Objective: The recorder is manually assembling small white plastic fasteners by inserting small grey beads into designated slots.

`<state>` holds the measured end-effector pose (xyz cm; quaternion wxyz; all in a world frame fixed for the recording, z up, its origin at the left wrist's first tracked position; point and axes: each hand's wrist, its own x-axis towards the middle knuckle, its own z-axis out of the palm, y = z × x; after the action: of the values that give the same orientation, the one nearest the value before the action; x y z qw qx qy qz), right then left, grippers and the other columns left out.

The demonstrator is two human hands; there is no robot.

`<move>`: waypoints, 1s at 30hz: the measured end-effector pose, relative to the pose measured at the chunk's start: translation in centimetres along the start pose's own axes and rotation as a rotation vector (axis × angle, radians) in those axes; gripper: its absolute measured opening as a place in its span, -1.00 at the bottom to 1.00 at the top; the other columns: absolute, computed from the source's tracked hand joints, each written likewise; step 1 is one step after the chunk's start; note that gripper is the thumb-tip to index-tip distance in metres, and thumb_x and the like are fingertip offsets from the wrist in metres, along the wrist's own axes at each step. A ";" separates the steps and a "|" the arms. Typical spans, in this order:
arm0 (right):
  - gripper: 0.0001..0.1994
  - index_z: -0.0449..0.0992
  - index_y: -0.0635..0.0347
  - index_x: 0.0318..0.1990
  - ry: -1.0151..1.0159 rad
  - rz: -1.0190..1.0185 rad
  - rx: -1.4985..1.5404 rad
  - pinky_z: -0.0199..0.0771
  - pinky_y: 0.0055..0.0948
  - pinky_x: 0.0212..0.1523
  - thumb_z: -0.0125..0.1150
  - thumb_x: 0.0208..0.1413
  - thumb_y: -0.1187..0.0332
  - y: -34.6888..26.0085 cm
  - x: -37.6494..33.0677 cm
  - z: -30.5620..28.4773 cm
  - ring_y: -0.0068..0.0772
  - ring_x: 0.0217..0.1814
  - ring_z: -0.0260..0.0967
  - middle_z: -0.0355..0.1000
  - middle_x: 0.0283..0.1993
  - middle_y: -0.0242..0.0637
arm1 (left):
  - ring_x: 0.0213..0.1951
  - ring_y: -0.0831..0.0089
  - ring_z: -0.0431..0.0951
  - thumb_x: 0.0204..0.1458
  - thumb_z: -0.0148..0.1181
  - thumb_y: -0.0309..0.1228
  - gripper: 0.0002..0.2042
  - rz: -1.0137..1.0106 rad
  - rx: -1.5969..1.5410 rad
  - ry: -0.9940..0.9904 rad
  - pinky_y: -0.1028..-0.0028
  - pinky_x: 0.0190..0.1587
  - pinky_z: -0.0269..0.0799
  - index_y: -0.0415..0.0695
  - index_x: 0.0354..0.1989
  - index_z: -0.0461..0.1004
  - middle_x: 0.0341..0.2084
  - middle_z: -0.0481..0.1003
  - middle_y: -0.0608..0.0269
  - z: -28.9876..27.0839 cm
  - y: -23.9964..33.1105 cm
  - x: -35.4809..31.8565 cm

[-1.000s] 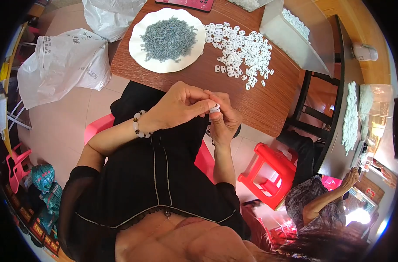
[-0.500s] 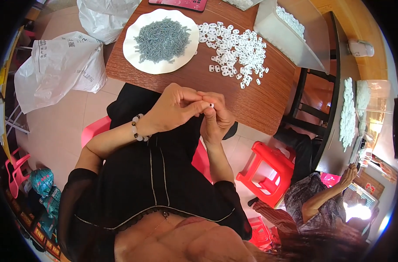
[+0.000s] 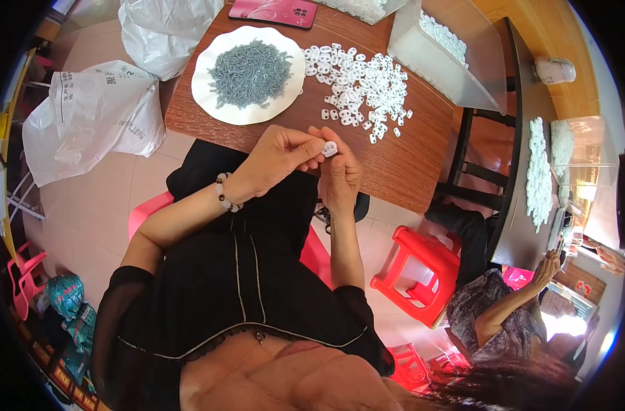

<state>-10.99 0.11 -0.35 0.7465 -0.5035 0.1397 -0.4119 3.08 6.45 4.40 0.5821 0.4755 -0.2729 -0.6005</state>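
A small white plastic piece with two dark holes [image 3: 330, 148] is held up over the table's near edge. The thumb and index finger of my left hand [image 3: 275, 161] pinch it from the left. My right hand [image 3: 343, 175] is curled around its other side, thumb and fingertips at the piece. Beyond my hands lies a loose spread of similar white two-holed pieces [image 3: 367, 89]. To its left, a white wavy-rimmed plate [image 3: 206, 106] bears a heap of small grey-blue rods [image 3: 251, 72]. Anything else inside my fingers is hidden.
A pink phone [image 3: 275, 12] and a translucent bin of white pieces [image 3: 435, 68] stand at the wooden table's far side [image 3: 388, 168]. White sacks [image 3: 96, 120] are at left. Right, beside a red stool [image 3: 418, 274], another person works at a dark table [image 3: 525, 233].
Both hands have opened out slightly, and the white piece has turned so that its two-holed face shows. The view has shifted a little, bringing more of the phone in.
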 end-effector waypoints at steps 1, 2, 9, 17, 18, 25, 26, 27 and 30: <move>-0.50 0.30 0.39 0.19 -0.006 0.003 -0.002 0.29 -0.37 0.16 -0.03 0.29 0.12 -0.1 0.0 0.0 -0.28 0.15 0.31 0.33 0.17 0.03 | -0.46 0.70 0.44 0.19 0.12 -0.28 -0.73 -0.008 -0.003 -0.007 0.65 -0.36 0.44 -0.26 -0.37 0.57 -0.51 0.51 0.35 -0.1 0.0 0.0; -0.50 0.30 0.39 0.19 -0.007 0.002 -0.002 0.29 -0.37 0.16 -0.03 0.29 0.12 -0.1 0.0 0.0 -0.28 0.15 0.31 0.33 0.17 0.03 | -0.46 0.70 0.44 0.19 0.12 -0.28 -0.73 -0.007 -0.003 -0.008 0.65 -0.36 0.44 -0.26 -0.37 0.57 -0.51 0.51 0.35 -0.1 0.0 0.0; -0.56 0.33 0.38 0.17 0.024 0.048 -0.041 0.30 -0.38 0.16 0.00 0.29 0.22 -0.4 -0.1 -0.1 -0.28 0.15 0.32 0.35 0.15 0.01 | -0.44 0.69 0.44 0.17 0.14 -0.27 -0.76 -0.077 -0.114 -0.039 0.66 -0.33 0.41 -0.22 -0.32 0.58 -0.48 0.51 0.37 -0.5 -0.5 0.2; -0.70 0.47 0.34 0.03 0.042 -0.015 -0.301 0.33 -0.48 0.07 0.07 0.25 0.34 -2.4 1.2 -0.2 -0.45 0.04 0.36 0.44 0.04 -0.16 | -0.44 0.71 0.42 0.19 0.11 -0.23 -0.74 -0.087 -0.176 -0.068 0.69 -0.35 0.34 -0.19 -0.24 0.57 -0.46 0.50 0.41 -0.2 -0.7 0.4; -0.72 0.49 0.32 0.01 0.073 -0.021 -0.376 0.35 -0.51 0.03 0.08 0.24 0.36 -3.0 1.8 -0.4 -0.48 0.00 0.37 0.45 0.02 -0.18 | -0.47 0.72 0.41 0.20 0.09 -0.21 -0.72 -0.083 -0.163 -0.054 0.69 -0.39 0.32 -0.19 -0.26 0.58 -0.48 0.49 0.42 -0.2 -0.5 0.4; -0.75 0.55 0.32 -0.06 0.446 -0.301 -1.157 0.45 -0.44 -0.21 0.16 0.14 0.41 -13.8 12.3 -1.0 -0.46 -0.24 0.49 0.57 -0.25 -0.18 | -0.51 0.73 0.40 0.22 0.04 -0.21 -0.69 -0.109 0.029 -0.018 0.70 -0.46 0.28 -0.24 -0.27 0.57 -0.51 0.46 0.43 -3.2 -2.5 0.8; -0.73 0.55 0.30 -0.06 0.507 -0.432 -1.345 0.46 -0.40 -0.23 0.17 0.13 0.36 -14.7 14.4 -3.1 -0.35 -0.26 0.51 0.57 -0.29 -0.15 | -0.51 0.73 0.40 0.22 0.04 -0.21 -0.69 -0.105 0.032 -0.027 0.70 -0.46 0.28 -0.24 -0.27 0.57 -0.51 0.46 0.43 -3.3 -2.6 0.9; -0.71 0.55 0.28 -0.07 0.565 -0.563 -1.529 0.46 -0.36 -0.24 0.18 0.12 0.31 -15.4 16.8 -5.4 -0.24 -0.28 0.53 0.57 -0.33 -0.12 | -0.51 0.72 0.41 0.22 0.04 -0.22 -0.69 -0.119 0.003 -0.025 0.69 -0.46 0.29 -0.25 -0.28 0.56 -0.52 0.46 0.42 -3.3 -2.5 1.0; -0.67 0.56 0.23 -0.07 0.630 -0.356 -1.810 0.46 -0.31 -0.26 0.19 0.09 0.22 -16.2 20.1 -8.4 -0.13 -0.32 0.52 0.55 -0.38 -0.09 | -0.51 0.71 0.42 0.22 0.04 -0.22 -0.69 -0.141 -0.036 -0.034 0.69 -0.45 0.31 -0.25 -0.29 0.55 -0.52 0.46 0.41 -3.6 -2.5 1.1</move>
<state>-11.44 -22.89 14.05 -0.0675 -0.7674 0.5184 -0.3712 5.32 6.69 0.45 0.5422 0.4727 -0.2379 -0.6527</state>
